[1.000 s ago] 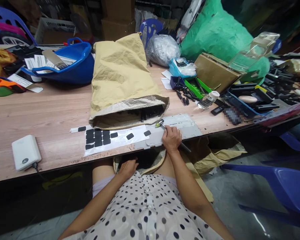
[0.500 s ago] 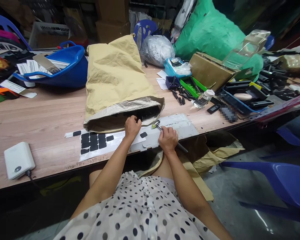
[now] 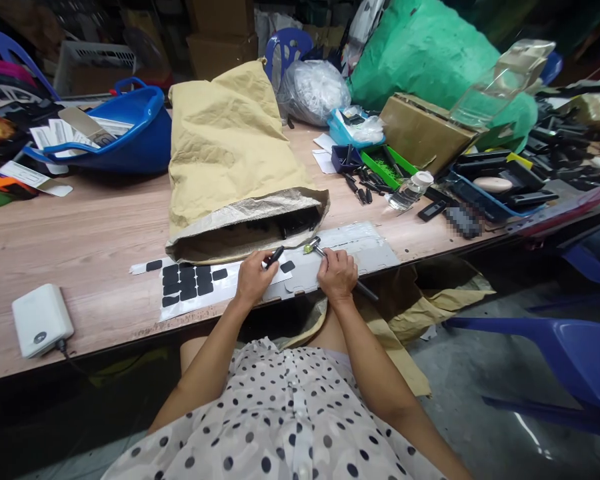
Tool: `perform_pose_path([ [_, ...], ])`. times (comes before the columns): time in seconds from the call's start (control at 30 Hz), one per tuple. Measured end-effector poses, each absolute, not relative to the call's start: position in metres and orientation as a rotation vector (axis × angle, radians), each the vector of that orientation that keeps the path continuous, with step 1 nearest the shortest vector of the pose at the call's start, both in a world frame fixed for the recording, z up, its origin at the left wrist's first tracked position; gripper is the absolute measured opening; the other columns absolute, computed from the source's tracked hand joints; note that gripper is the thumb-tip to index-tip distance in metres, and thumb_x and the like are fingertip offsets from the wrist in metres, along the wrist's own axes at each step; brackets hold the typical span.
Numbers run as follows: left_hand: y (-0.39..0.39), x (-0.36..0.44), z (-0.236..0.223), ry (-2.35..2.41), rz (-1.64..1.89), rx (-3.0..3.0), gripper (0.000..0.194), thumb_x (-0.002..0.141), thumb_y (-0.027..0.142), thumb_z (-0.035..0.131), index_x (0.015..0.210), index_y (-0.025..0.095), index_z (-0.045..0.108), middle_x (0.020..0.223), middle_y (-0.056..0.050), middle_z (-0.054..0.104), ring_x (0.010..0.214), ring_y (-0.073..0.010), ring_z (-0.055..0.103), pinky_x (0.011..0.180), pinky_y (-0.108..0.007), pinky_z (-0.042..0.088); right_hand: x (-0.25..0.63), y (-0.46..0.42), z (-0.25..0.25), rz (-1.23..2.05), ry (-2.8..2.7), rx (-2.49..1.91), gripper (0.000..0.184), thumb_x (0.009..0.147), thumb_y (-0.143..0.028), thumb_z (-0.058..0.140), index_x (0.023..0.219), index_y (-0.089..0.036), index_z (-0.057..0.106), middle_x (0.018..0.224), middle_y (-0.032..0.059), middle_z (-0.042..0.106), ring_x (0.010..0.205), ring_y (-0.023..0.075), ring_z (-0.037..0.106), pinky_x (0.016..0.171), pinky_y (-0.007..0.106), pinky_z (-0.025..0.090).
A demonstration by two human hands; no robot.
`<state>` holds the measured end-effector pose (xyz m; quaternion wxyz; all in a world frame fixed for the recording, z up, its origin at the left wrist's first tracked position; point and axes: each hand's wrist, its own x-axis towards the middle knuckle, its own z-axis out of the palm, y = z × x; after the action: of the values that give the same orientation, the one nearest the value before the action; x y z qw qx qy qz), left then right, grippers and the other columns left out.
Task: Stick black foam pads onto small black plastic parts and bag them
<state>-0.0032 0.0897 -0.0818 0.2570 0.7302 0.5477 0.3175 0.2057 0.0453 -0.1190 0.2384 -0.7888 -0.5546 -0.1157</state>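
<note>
My left hand (image 3: pixel 253 277) is closed on a small, long black plastic piece (image 3: pixel 275 256), just in front of the sack's mouth. In my right hand (image 3: pixel 338 273) is a small hammer (image 3: pixel 312 246), gripped by the handle, its metal head with a yellowish face pointing left. The dark end of its handle sticks out below the hand, past the table edge. A flat grey-white board (image 3: pixel 360 247) lies under the hammer. The tan paper sack (image 3: pixel 230 147) lies with its mouth towards me, several black pieces inside. A white sheet with black stickers (image 3: pixel 189 283) is left of my left hand.
A blue basin (image 3: pixel 145 133) with white cards stands at the back left, a white power bank (image 3: pixel 43 320) at the front left. To the right are a green tray (image 3: pixel 380 170), a clear bottle (image 3: pixel 411 190) and a cardboard box (image 3: pixel 420 133). A purple chair (image 3: pixel 575 353) stands at the lower right.
My left hand has come out from the sack's mouth, down and to the left, with a black plastic piece in it. My right hand stays in place with the hammer.
</note>
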Motion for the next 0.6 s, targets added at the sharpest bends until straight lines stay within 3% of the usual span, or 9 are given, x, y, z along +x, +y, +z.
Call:
perform_pose_path([
  [0.23,0.052,-0.019,-0.103,1.347,0.812,2.088,0.013,0.085,0.026,0.064,0.096,0.023,0.071,0.088,-0.005,0.064,0.086,-0.0221,0.059,0.076,-0.034,0.050,0.208,0.045,-0.116,-0.310,-1.517,-2.174,0.026,0.092,-0.022,0.049,0.108,-0.022,0.070,0.097,0.0098,0.058,0.089,0.0244,0.045,0.073,0.035,0.029],
  [0.6,0.059,-0.016,-0.107,1.364,0.801,2.046,0.013,0.083,0.027,0.069,0.095,0.025,0.074,0.085,-0.004,0.064,0.084,-0.0218,0.059,0.075,-0.034,0.050,0.215,0.047,-0.116,-0.325,-1.533,-2.157,0.024,0.091,-0.023,0.052,0.105,-0.022,0.071,0.094,0.0086,0.060,0.088,0.0234,0.048,0.074,0.033,0.032],
])
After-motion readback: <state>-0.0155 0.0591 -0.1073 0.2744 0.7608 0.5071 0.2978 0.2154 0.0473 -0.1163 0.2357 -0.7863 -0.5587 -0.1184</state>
